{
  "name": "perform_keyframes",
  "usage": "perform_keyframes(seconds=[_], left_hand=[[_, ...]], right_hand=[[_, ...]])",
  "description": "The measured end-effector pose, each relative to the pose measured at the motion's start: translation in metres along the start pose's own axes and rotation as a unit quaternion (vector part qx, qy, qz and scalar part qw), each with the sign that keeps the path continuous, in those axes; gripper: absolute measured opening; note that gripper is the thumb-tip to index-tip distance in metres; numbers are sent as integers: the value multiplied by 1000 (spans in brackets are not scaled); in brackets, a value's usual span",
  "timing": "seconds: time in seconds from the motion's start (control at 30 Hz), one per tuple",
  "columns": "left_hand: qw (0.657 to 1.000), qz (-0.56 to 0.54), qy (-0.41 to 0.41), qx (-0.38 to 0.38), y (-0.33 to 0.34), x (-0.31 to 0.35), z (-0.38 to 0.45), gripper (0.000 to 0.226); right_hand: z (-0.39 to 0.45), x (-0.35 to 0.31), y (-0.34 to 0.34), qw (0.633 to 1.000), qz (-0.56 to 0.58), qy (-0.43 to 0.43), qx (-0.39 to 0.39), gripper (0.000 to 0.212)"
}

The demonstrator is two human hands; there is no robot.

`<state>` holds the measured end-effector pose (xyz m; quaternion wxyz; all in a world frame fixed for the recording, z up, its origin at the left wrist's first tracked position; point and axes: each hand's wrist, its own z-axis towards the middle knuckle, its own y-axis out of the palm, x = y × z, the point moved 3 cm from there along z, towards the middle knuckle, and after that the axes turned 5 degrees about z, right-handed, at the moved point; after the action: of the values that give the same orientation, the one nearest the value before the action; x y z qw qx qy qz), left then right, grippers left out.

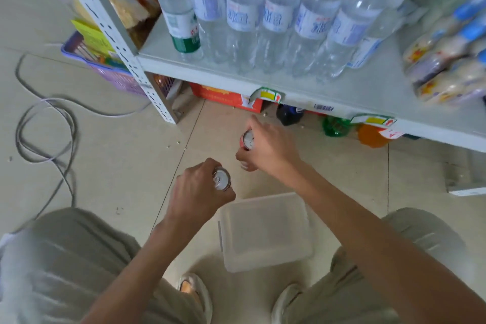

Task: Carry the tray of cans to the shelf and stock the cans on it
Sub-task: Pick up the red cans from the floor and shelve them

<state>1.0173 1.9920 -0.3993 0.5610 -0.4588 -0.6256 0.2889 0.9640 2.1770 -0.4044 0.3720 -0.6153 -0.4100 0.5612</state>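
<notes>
A clear plastic tray (265,231) lies on the tiled floor between my feet, with no cans in it. My left hand (197,192) grips a can (222,179) with a silver top, held upright just above the tray's far left corner. My right hand (268,150) grips a second can (247,139), red-sided with a silver top, held farther forward near the bottom of the white shelf (263,81). Both cans are off the floor and apart from the shelf.
Water bottles (263,16) crowd the shelf board; packaged snacks (447,66) lie at its right. Below it sit a red carton (226,97) and dark, green and orange bottles (336,126). A purple basket (105,66) and loose grey cables (44,129) lie left of the perforated upright (118,34).
</notes>
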Motion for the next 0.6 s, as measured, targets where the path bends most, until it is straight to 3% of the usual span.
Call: perform_keyframes(seconds=[0.17, 0.37, 0.6], left_hand=[[999, -29, 33, 29, -81, 38, -12, 43], [994, -21, 92, 49, -185, 92, -22, 27], [984, 15, 150, 97, -298, 141, -26, 29]], right_hand=[[3, -44, -101, 999, 6, -39, 37, 60], [1, -86, -208, 993, 21, -74, 86, 51], [1, -119, -314, 987, 37, -94, 124, 47]])
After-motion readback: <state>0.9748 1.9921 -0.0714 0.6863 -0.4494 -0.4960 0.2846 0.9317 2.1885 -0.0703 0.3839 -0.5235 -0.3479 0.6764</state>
